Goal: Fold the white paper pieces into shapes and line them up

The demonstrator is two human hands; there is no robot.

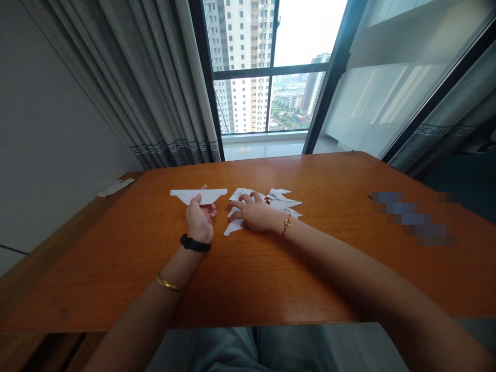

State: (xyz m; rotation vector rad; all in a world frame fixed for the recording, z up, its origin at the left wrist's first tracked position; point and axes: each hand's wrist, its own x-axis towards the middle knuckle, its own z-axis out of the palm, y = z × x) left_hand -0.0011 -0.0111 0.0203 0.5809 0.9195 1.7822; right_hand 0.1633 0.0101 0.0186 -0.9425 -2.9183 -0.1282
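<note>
My left hand [200, 219] grips a folded white paper piece [198, 195], perhaps a paper plane, between thumb and fingers. It is held above the table, with its long straight edge on the far side. My right hand [256, 212] reaches across over several folded white papers [284, 201] lying on the table. Its fingers are spread and bent, with the tips over the left part of the papers. One pointed paper [233, 227] sticks out below this hand. Part of the pile is hidden under the palm, and I cannot tell how firmly the fingers touch it.
The brown wooden table [310, 279] has rounded far corners. A blurred-out bluish object [413, 214] lies at the right. White papers or cloth [115, 187] rest on a ledge at the left. Beyond the table are a grey curtain [155, 103] and a window.
</note>
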